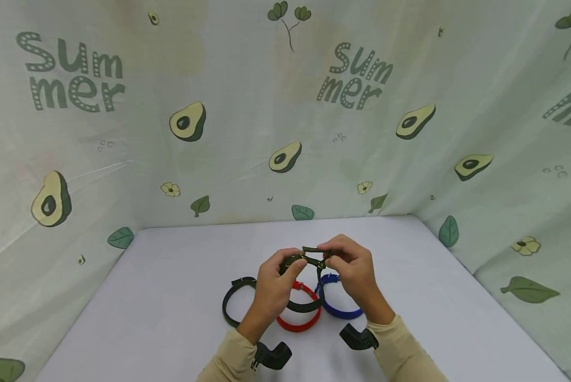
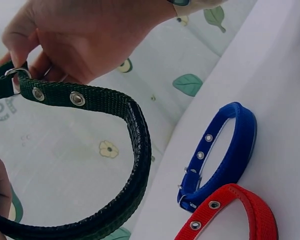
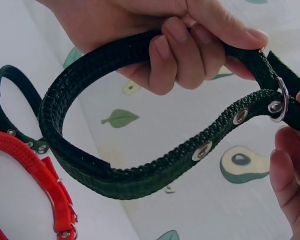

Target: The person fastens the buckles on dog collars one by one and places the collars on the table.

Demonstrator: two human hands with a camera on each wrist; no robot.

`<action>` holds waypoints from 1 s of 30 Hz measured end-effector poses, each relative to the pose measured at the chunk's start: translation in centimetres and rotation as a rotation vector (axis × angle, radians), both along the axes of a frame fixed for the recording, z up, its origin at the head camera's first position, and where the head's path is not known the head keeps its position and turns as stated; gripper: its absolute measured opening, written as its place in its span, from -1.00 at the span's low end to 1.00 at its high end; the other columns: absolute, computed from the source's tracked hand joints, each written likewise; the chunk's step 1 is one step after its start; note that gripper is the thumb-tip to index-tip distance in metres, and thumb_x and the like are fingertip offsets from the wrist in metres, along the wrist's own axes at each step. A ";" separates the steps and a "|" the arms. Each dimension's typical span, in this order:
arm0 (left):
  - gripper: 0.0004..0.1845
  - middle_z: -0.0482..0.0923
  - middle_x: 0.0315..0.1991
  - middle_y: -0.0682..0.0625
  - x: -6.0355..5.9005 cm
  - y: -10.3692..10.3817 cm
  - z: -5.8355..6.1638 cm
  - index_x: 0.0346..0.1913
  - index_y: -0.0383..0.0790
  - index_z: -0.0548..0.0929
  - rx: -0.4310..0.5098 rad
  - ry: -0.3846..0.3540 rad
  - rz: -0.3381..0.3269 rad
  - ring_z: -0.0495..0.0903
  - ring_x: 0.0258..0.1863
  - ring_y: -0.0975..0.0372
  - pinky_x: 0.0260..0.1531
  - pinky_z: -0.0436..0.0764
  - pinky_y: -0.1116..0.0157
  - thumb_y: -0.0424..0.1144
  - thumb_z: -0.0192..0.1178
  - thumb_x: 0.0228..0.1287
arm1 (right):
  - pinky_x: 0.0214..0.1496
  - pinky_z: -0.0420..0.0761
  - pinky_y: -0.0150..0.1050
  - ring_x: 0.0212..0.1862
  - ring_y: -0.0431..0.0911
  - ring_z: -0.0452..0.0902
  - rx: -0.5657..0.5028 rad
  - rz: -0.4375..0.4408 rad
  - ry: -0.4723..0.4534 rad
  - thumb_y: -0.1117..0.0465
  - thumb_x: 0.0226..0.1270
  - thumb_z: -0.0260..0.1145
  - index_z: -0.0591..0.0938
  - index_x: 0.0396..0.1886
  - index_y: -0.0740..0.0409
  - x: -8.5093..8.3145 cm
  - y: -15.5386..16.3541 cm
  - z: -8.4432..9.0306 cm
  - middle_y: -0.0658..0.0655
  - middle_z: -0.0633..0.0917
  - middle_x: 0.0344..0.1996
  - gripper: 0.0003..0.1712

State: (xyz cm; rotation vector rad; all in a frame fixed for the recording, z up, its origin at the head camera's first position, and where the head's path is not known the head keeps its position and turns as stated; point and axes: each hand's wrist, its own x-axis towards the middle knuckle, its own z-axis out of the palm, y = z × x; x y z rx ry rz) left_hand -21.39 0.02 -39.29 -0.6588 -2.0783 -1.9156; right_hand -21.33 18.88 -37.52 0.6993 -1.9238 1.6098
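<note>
While both hands lift it above the white tabletop point(image 1: 171, 297), the dark green woven nylon collar with metal eyelets point(image 3: 140, 175) hangs as a loop between them. Left hand point(image 1: 272, 289) has fingers curled round one side of the strap; right hand point(image 1: 354, 270) pinches the strap end by the metal buckle ring point(image 3: 280, 102). Both grips are clamped on the collar. Lying on the table below: red nylon collar point(image 1: 300, 323) in the middle, blue nylon collar point(image 1: 340, 310) just beside it on the right, another dark collar point(image 1: 230, 305) on the left. Avocado-print cloth backdrop point(image 1: 285, 132) surrounds the table. Black wrist mounts point(image 1: 273, 355) sit on both cream sleeves.
</note>
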 end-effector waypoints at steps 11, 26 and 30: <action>-0.73 0.65 -0.08 -0.03 -0.1 -0.1 0.1 0.06 -0.18 0.67 0.002 -0.030 -0.028 0.58 -0.14 0.17 -0.05 0.62 0.33 -0.16 0.28 0.39 | -0.22 0.69 -0.26 -0.32 0.01 0.55 0.008 0.038 0.040 0.70 0.12 0.12 0.75 -0.28 0.26 -0.2 -0.2 0.0 0.21 0.62 -0.37 -0.59; -0.73 0.54 -0.23 -0.08 -0.2 0.0 0.0 0.09 -0.22 0.53 0.049 -0.076 -0.091 0.48 -0.44 0.17 -0.43 0.56 0.36 -0.16 0.20 0.47 | -0.04 0.65 -0.23 -0.11 -0.01 0.59 0.149 0.034 -0.010 0.59 0.27 0.21 0.74 -0.08 0.20 0.1 -0.7 -0.2 0.11 0.68 -0.19 -0.64; -0.75 0.49 -0.25 -0.10 -0.1 0.0 -0.1 0.11 -0.20 0.54 0.055 -0.050 -0.107 0.45 -0.49 0.13 -0.47 0.54 0.37 -0.17 0.16 0.50 | -0.01 0.64 -0.22 -0.07 -0.09 0.59 0.222 0.029 -0.075 0.37 0.38 0.28 0.69 0.07 0.07 0.4 -0.9 -0.1 -0.02 0.67 -0.12 -0.69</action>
